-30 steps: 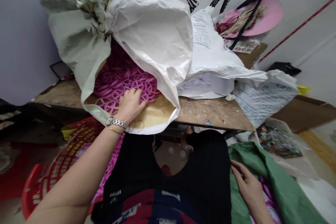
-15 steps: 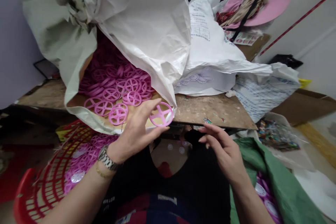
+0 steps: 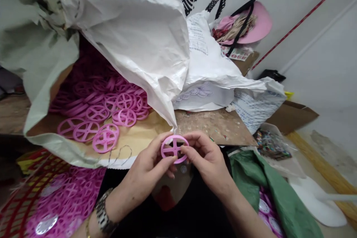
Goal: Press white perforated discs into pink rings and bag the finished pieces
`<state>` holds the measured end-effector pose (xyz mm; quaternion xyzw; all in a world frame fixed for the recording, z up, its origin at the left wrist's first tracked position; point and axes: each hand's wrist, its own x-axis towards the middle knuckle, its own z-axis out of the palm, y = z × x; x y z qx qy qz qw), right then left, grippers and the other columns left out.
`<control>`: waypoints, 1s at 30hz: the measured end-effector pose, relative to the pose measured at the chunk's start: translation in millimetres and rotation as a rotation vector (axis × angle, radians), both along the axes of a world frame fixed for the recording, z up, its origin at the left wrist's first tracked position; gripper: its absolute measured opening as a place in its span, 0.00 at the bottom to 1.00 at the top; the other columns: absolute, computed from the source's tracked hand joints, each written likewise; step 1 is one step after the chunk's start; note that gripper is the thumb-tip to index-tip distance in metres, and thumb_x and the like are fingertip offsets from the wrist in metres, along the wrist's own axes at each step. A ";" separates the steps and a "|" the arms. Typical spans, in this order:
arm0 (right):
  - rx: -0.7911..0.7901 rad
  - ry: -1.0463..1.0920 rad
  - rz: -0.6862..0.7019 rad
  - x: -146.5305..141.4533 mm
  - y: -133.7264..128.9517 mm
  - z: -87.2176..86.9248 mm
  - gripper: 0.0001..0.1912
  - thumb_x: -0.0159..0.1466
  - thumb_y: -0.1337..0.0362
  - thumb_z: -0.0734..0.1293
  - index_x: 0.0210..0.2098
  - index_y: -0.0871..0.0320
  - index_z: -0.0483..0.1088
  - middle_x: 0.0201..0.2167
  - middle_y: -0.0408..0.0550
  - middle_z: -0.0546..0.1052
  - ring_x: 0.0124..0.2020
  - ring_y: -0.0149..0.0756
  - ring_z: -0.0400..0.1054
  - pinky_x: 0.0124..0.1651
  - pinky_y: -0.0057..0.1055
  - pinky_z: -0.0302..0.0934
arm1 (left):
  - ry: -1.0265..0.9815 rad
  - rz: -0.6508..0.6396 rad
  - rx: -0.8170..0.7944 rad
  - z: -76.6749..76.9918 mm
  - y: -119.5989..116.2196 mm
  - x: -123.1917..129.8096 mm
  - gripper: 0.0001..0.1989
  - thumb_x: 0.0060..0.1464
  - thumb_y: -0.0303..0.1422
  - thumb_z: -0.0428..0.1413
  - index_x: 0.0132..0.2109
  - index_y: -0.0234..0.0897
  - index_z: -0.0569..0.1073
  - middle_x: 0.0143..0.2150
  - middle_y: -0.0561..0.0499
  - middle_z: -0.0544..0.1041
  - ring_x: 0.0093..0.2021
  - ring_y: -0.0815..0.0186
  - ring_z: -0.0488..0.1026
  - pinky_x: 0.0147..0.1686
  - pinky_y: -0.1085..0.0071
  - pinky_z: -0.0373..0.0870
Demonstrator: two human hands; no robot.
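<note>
A pink plastic spoked ring [image 3: 175,149] is held up between my two hands, in front of the sack's mouth. My left hand [image 3: 152,161] grips its left and lower rim between thumb and fingers. On the right side, my right hand [image 3: 205,156] pinches the rim, with the thumb near the spokes; whether a small part is under those fingers I cannot tell. To the left, a large paper-lined white sack [image 3: 134,26] lies open on its side, with many pink spoked rings [image 3: 97,100] spilling toward its lip.
Below left stands a red basket [image 3: 16,197] full of pink rings. A green sack [image 3: 267,178] with purple-and-white pieces sits at lower right. The brown tabletop [image 3: 214,126] carries another white sack [image 3: 200,52]; a cardboard box [image 3: 295,115] is farther right.
My left hand has brought the ring down from the sack's lip to the middle. My right hand has come left and now touches the ring too. The view has shifted.
</note>
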<state>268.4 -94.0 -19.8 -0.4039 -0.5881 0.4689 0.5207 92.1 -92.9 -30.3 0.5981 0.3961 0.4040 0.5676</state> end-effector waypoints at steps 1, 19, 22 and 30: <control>0.026 -0.035 0.014 -0.8 0.5 0.8 0.07 0.65 0.61 0.69 0.41 0.55 0.72 0.33 0.43 0.78 0.31 0.30 0.71 0.32 0.25 0.66 | -0.039 0.010 -0.041 0.8 0.9 -0.1 0.23 0.60 0.39 0.57 0.61 0.43 0.68 0.44 0.48 0.80 0.33 0.63 0.79 0.31 0.70 0.80; 0.299 -0.758 -0.494 97.2 190.4 -18.6 0.16 0.61 0.58 0.64 0.42 0.59 0.77 0.46 0.57 0.79 0.51 0.49 0.70 0.58 0.47 0.61 | -0.233 0.284 -0.243 -29.3 47.0 -19.3 0.22 0.49 0.43 0.66 0.48 0.35 0.75 0.30 0.52 0.80 0.25 0.68 0.76 0.25 0.76 0.75; 0.288 -0.820 -0.524 106.3 217.7 -22.1 0.20 0.60 0.56 0.66 0.47 0.60 0.76 0.51 0.59 0.77 0.56 0.52 0.67 0.63 0.49 0.56 | -0.272 0.313 -0.294 -42.2 49.4 -18.3 0.23 0.47 0.44 0.67 0.46 0.35 0.75 0.27 0.53 0.78 0.22 0.70 0.74 0.22 0.79 0.72; 0.200 -0.851 -0.650 147.3 286.1 -28.3 0.25 0.67 0.49 0.61 0.53 0.62 0.73 0.54 0.62 0.75 0.59 0.56 0.65 0.61 0.52 0.57 | -0.230 0.305 -0.378 -62.4 57.7 -22.8 0.30 0.44 0.49 0.67 0.49 0.35 0.74 0.21 0.52 0.78 0.16 0.67 0.72 0.18 0.76 0.69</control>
